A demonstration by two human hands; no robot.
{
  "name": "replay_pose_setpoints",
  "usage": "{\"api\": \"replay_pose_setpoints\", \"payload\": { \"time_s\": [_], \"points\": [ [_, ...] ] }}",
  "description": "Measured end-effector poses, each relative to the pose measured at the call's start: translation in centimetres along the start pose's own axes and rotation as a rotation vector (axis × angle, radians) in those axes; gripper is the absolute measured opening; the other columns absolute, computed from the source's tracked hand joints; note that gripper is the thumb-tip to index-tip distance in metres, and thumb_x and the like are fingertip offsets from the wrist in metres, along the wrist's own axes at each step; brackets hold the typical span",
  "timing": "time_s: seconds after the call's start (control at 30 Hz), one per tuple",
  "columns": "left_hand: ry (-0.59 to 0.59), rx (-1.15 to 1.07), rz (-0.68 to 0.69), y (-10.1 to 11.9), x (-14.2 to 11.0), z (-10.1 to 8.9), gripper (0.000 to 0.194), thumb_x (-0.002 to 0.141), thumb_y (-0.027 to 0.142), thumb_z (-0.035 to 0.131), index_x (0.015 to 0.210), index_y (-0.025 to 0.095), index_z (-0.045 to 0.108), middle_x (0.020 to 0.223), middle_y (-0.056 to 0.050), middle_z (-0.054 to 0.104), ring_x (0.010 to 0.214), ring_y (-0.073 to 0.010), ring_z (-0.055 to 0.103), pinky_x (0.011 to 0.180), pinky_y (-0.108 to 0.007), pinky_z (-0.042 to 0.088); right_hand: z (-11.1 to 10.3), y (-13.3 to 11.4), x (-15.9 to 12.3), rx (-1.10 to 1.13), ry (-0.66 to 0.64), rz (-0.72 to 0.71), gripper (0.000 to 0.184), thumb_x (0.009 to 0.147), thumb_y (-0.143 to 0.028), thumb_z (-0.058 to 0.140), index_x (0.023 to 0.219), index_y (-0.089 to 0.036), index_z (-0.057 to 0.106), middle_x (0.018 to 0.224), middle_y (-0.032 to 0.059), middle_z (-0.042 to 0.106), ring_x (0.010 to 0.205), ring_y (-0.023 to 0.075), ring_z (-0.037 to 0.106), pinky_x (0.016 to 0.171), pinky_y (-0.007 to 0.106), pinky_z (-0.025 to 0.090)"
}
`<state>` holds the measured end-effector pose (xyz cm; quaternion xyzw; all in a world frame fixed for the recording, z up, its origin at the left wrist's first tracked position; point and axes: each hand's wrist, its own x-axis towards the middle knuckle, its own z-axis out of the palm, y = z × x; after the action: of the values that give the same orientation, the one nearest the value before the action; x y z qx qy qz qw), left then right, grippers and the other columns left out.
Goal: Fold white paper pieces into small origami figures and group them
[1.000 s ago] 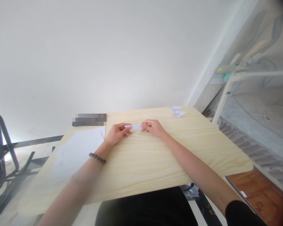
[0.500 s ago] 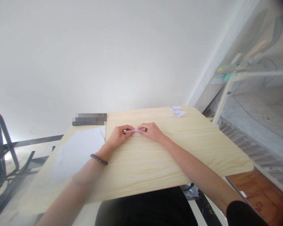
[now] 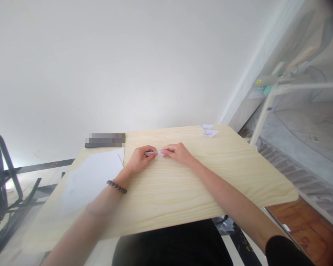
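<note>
fingers pinch small paper strip (image 3: 154,153) from both ends | left hand (image 3: 140,159), right hand (image 3: 177,153) closed on it | strip folded narrow, creasing underway | blank sheets (image 3: 93,177) left of fingers, unfolded

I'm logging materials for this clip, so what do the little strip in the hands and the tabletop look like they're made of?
The small strip, pinched between the left hand and right hand, looks like thin white paper: matte and creased flat. The table looks like pale wood or wood-look laminate, with a smooth finish and printed-looking straight grain lines.
</note>
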<state>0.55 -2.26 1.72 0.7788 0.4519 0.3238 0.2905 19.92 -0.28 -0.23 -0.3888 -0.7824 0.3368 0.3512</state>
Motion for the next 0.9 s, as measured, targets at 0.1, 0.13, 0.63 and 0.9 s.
{"api": "replay_pose_setpoints", "payload": {
  "time_s": [0.1, 0.13, 0.63, 0.9],
  "points": [
    [0.025, -0.011, -0.024, -0.3, 0.2, -0.1, 0.03, 0.074, 0.041, 0.049, 0.081, 0.015, 0.063, 0.081, -0.005, 0.065, 0.072, -0.0165, 0.057, 0.067, -0.025, 0.043, 0.0, 0.3, 0.1, 0.03, -0.004, 0.028, 0.027, 0.077, -0.037, 0.049, 0.084, -0.017, 0.065, 0.069, 0.0025, 0.066, 0.062, 0.0123, 0.06, 0.059, 0.021, 0.044],
    [0.036, -0.021, -0.048, -0.4, 0.2, -0.1, 0.03, 0.073, 0.041, 0.05, 0.081, 0.016, 0.064, 0.081, -0.005, 0.066, 0.072, -0.0166, 0.058, 0.067, -0.025, 0.043, 0.0, 0.4, 0.1, 0.035, -0.004, 0.033, 0.027, 0.077, -0.037, 0.049, 0.084, -0.017, 0.065, 0.069, 0.0025, 0.066, 0.063, 0.0125, 0.061, 0.059, 0.021, 0.044],
    [0.036, 0.089, -0.04, -1.2, 0.2, -0.3, 0.03, 0.07, 0.036, 0.054, 0.095, 0.021, 0.061, 0.092, -0.002, 0.065, 0.072, -0.0155, 0.058, 0.07, -0.025, 0.044, -0.7, 0.3, 0.3, -0.143, 0.038, -0.091, 0.022, 0.079, -0.028, 0.047, 0.092, -0.022, 0.062, 0.089, -0.0008, 0.064, 0.068, 0.0093, 0.056, 0.065, 0.02, 0.04],
    [0.012, 0.211, 0.103, -1.9, 0.3, -0.3, 0.021, 0.075, 0.028, 0.047, 0.09, 0.021, 0.061, 0.091, -0.001, 0.062, 0.07, -0.0135, 0.054, 0.066, -0.023, 0.041, -1.0, 0.1, 0.1, -0.288, -0.004, -0.143, 0.021, 0.078, -0.021, 0.048, 0.094, -0.022, 0.061, 0.088, 0.0003, 0.064, 0.07, 0.0101, 0.054, 0.067, 0.021, 0.038]
  ]
}}
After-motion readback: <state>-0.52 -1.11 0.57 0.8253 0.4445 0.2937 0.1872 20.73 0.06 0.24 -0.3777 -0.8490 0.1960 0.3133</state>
